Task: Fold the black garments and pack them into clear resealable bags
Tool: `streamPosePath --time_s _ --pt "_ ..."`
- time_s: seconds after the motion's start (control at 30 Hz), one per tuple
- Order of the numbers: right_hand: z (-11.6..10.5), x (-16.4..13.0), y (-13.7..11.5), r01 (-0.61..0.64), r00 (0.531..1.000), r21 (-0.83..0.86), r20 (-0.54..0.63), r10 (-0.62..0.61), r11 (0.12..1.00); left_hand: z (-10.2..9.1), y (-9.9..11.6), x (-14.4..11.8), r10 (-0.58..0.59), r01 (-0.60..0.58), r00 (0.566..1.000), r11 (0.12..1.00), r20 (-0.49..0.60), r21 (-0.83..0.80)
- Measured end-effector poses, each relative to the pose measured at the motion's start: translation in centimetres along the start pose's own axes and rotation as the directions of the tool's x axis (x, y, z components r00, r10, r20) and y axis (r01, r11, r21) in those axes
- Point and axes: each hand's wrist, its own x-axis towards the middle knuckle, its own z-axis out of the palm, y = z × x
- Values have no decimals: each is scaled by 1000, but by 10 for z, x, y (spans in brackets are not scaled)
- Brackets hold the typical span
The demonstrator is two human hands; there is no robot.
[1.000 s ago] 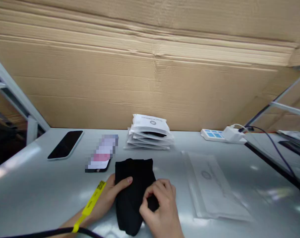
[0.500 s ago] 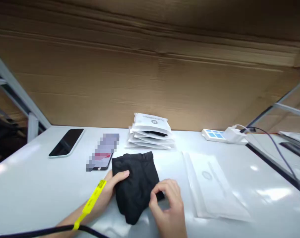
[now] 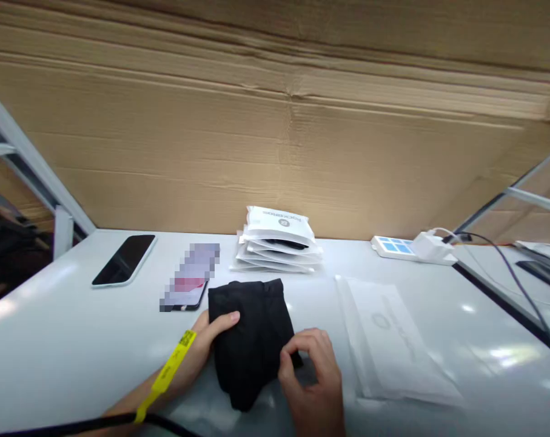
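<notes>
A folded black cloth item [image 3: 251, 337] lies on the white table [image 3: 74, 340] in front of me. My left hand [image 3: 202, 349], with a yellow band on the wrist, holds its left edge, thumb on top. My right hand [image 3: 313, 382] pinches the cloth's right edge between thumb and fingers. A stack of clear flat plastic bags [image 3: 393, 340] lies just to the right of the cloth.
A pile of white filled packets [image 3: 278, 243] sits behind the cloth against a cardboard wall [image 3: 275, 139]. Two phones [image 3: 124, 260] [image 3: 190, 285] lie at the left. A white power strip with plug [image 3: 411, 247] and cables sits at the back right. A black cable [image 3: 97, 425] crosses the bottom.
The cloth has been folded shorter and now lies a little farther from me. My right hand moved from on top of it to its right edge. The left hand stayed put.
</notes>
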Motion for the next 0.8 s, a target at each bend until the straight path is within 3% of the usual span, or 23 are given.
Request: streamPosePath --time_s 0.8 --pt "0 1 -3 -10 1000 16 1 10 1000 4 6 -2 0 0 1000 1000 -5 1"
